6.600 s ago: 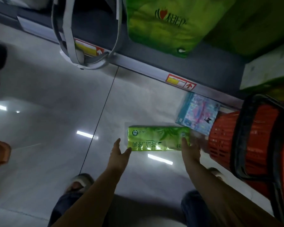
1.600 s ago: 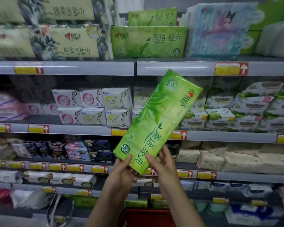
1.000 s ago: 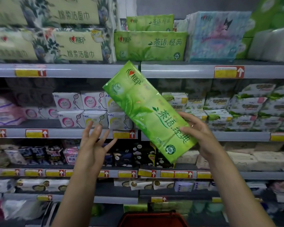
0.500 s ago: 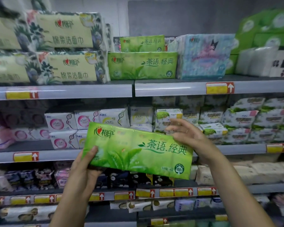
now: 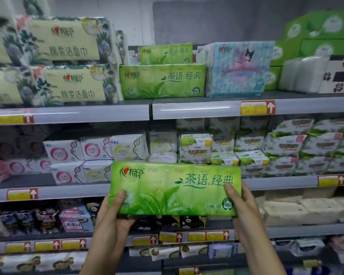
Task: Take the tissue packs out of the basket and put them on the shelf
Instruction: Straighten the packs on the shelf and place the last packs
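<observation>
In the head view a person holds a long green tissue pack [image 5: 173, 187] level in front of a store rack, with its printed face towards the camera. The left hand [image 5: 113, 217] grips the pack's lower left corner, thumb on the front and the other fingers hidden behind it. The right hand [image 5: 240, 207] grips the right end the same way, its thumb lying across the front near the printed characters. The pack hangs in the air in front of the middle shelf [image 5: 282, 182], well below the top shelf [image 5: 197, 108] and touching neither. On the top shelf stands a matching green pack [image 5: 162, 81] with a smaller green pack [image 5: 165, 53] on top of it. Just to their right is a pale blue pack [image 5: 236, 70] with a cartoon figure, and to their left are stacked floral packs [image 5: 75, 84]. White packets [image 5: 95, 149] fill the middle shelf behind the held pack. Yellow and red price tags [image 5: 257, 108] sit along the shelf edges.
</observation>
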### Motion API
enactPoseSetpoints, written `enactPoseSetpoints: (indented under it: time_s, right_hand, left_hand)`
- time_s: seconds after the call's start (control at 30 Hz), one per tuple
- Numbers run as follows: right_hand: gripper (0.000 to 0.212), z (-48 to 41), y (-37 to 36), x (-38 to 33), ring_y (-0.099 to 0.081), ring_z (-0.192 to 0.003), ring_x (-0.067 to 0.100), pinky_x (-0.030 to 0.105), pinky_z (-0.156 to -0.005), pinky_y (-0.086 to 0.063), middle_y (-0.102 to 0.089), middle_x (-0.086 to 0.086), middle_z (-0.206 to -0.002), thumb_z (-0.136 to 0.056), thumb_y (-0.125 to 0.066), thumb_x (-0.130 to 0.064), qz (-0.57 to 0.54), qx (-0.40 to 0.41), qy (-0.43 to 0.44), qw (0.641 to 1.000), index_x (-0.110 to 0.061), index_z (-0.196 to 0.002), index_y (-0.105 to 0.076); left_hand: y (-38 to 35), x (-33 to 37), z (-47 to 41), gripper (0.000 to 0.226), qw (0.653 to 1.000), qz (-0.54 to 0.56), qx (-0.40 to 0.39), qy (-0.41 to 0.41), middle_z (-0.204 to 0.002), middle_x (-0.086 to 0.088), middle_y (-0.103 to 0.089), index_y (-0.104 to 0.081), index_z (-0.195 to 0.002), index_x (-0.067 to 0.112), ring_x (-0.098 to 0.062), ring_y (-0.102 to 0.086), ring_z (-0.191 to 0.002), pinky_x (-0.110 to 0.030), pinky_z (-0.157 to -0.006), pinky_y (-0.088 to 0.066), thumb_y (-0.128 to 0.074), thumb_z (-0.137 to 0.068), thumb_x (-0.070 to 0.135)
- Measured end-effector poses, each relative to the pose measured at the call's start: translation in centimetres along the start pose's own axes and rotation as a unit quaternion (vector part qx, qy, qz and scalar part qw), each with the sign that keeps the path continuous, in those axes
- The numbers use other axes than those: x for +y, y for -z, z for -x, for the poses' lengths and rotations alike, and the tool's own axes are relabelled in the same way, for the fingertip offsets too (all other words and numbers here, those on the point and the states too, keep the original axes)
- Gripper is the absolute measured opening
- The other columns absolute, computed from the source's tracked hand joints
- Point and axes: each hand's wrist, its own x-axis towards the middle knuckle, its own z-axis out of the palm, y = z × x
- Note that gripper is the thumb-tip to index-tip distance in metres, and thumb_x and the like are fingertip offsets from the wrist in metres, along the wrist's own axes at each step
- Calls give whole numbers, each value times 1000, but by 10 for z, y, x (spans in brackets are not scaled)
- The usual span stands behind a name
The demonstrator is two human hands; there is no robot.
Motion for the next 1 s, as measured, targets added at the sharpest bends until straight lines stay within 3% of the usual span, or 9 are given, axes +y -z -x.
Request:
enactPoseSetpoints:
  time_s: [0.07, 0.2, 0.3, 0.37, 0.43, 0.53, 0.63, 0.77, 1.0]
  right_hand:
    - [112, 0, 1, -4, -35, -136, 21, 43, -111, -26, -37, -3, -150, -48, -80, -59, 8, -6, 10, 1000, -28, -144, -34]
    - [75, -7, 12, -7, -36, -133, 21, 41, -109, -26, -41, -3, -142, -77, -66, -31, -10, -7, 11, 1000, -21, -143, -33]
    - [41, -10, 15, -18, -53, -91, 7, 29, -93, -34, -49, -16, -95, -84, -62, -19, -19, -2, 38, 999, -23, -119, -41]
    - [35, -13, 17, -25, -52, -79, -1, 27, -87, -37, -51, -18, -88, -82, -66, -22, -18, -4, 49, 999, -23, -108, -42]
    - [44, -16, 16, -32, -57, -85, 1, 29, -89, -38, -57, -17, -92, -71, -74, -35, -6, -11, 60, 998, -22, -103, -48]
    - [38, -28, 19, -37, -46, -103, 3, 28, -95, -29, -45, -16, -110, -83, -64, -23, -15, -4, 76, 997, -26, -115, -43]
    - [33, -40, 10, -48, -46, -88, -3, 30, -91, -31, -44, -21, -99, -85, -62, -23, -11, -17, 100, 995, -30, -111, -43]
    - [35, -60, -13, -65, -62, -83, 0, 21, -73, -47, -67, -21, -84, -69, -68, -41, 28, -24, 174, 984, -32, -100, -54]
    - [24, -92, -60, -113, -62, -84, 3, 17, -73, -51, -66, -18, -86, -73, -64, -45, 44, -50, 306, 950, -31, -91, -58]
  left_hand:
    - [-1, -2, 1, 53, 1000, -15, 7, -14, -118, -8, -68, -54, -125, 14, -24, -69, -97, -37, -68, -60, -61, -72, 23]
    - [-8, -6, 4, 20, 998, -35, 23, -44, -107, -8, -67, -52, -103, 17, -27, -64, -96, -42, -70, -58, -55, -83, 17]
    - [-12, -12, 6, 10, 998, -37, 15, -52, -96, -7, -71, -54, -97, 16, -22, -70, -84, -41, -68, -60, -51, -88, 14]
    - [-16, -13, 6, 8, 998, -40, 5, -56, -88, -5, -73, -54, -94, 15, -19, -72, -77, -38, -63, -60, -48, -91, 11]
    - [-19, -14, 5, 3, 997, -46, -5, -64, -84, -3, -74, -52, -92, 13, -17, -72, -74, -35, -60, -60, -51, -90, 13]
    - [-30, -7, 0, 38, 993, -79, -11, -84, -86, -3, -72, -53, -88, 16, -14, -70, -77, -32, -64, -59, -77, -65, 34]
    - [-38, 8, -8, 32, 982, -146, -12, -117, -87, 1, -67, -52, -79, 19, -14, -63, -88, -30, -74, -51, -73, -65, 39]
    - [-50, 41, -22, 62, 953, -242, -28, -178, -93, -3, -71, -60, -87, 8, -13, -67, -94, -26, -86, -48, -79, -55, 58]
    - [-79, 93, -58, 7, 914, -289, -13, -283, -74, 14, -72, -68, -84, 17, 5, -63, -70, -12, -69, -51, -64, -85, 23]
